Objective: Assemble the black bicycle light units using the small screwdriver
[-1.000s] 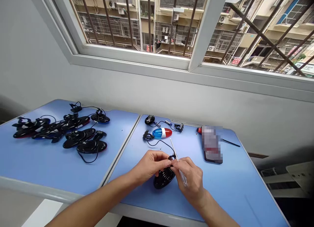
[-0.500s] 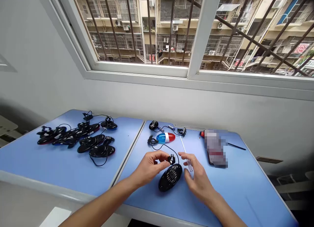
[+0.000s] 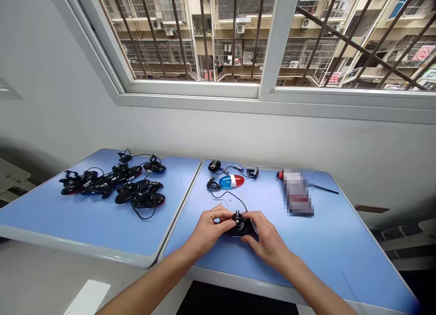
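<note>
Blue tops two tables, a left table (image 3: 98, 224) and a right table (image 3: 323, 256), which meet at a narrow seam below a pale grey wall (image 3: 187, 131). Above, a white window frame (image 3: 190, 88) opens onto brown metal bars (image 3: 235, 33) and an apartment building (image 3: 250, 22) with caged balconies.

Near the front edge of the right table lies a black oval lamp housing (image 3: 235, 232), between the hands. The left hand (image 3: 213, 226) is nearly closed, thumb and forefinger pinching a small black clamp bracket (image 3: 237, 218) over the housing. The right hand (image 3: 267, 235) is partly open, thumb and forefinger spread around the housing's right end; how firmly it grips is unclear. A thin screwdriver (image 3: 242, 199) slants by its forefinger, handle mostly hidden.

Farther back on this table sit a blue, white and red lens cover (image 3: 231, 181), wired black parts (image 3: 214, 165) and, rightward, a pixelated flat object (image 3: 298, 197) near a black rod (image 3: 326, 189). Black lamp units (image 3: 117, 178) with cables crowd the left table's far half.
</note>
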Demonstrator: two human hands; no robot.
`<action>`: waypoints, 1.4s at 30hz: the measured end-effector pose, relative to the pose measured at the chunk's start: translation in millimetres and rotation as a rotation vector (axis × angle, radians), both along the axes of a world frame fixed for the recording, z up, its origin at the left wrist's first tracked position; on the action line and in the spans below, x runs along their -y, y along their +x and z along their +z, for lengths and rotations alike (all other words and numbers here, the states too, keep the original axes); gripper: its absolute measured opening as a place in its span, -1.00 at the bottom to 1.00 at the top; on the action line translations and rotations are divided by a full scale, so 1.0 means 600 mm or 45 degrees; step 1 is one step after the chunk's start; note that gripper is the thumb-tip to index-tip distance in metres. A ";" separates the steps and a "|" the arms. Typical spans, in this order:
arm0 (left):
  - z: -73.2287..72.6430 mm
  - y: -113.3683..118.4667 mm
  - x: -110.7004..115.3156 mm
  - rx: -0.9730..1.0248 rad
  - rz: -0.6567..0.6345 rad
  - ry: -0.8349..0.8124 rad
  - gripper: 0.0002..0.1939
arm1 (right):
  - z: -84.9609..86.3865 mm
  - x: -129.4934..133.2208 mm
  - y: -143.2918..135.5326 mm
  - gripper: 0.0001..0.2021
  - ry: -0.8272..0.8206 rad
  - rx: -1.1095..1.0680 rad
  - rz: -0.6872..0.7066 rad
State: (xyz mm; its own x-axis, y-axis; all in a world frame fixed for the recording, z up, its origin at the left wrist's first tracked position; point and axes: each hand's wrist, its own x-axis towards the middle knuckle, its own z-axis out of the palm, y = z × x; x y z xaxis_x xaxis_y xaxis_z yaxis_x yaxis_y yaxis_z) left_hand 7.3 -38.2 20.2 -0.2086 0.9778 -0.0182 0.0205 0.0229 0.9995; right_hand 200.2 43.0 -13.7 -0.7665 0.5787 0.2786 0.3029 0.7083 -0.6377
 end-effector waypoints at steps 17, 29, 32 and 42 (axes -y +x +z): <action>-0.010 -0.006 -0.018 -0.050 0.105 0.018 -0.81 | 0.000 -0.007 -0.004 -0.49 0.148 -0.041 -0.007; -0.010 -0.006 -0.024 0.111 0.052 -0.101 -0.80 | 0.003 -0.011 -0.008 -0.51 0.168 -0.019 0.027; -0.011 -0.007 -0.026 0.126 0.067 -0.098 -0.81 | 0.004 -0.011 -0.009 -0.52 0.177 -0.023 0.029; -0.014 -0.008 -0.026 0.085 0.078 -0.109 -0.81 | 0.001 -0.011 -0.008 -0.52 0.171 -0.040 0.032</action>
State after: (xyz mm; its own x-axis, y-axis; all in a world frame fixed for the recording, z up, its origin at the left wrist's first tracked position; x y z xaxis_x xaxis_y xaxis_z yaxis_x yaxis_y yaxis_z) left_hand 2.4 -22.6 11.8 -0.2638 0.9575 -0.1168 -0.0501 0.1074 0.9930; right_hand 195.4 49.7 -13.0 -0.7702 0.5153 0.3760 0.2654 0.7948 -0.5457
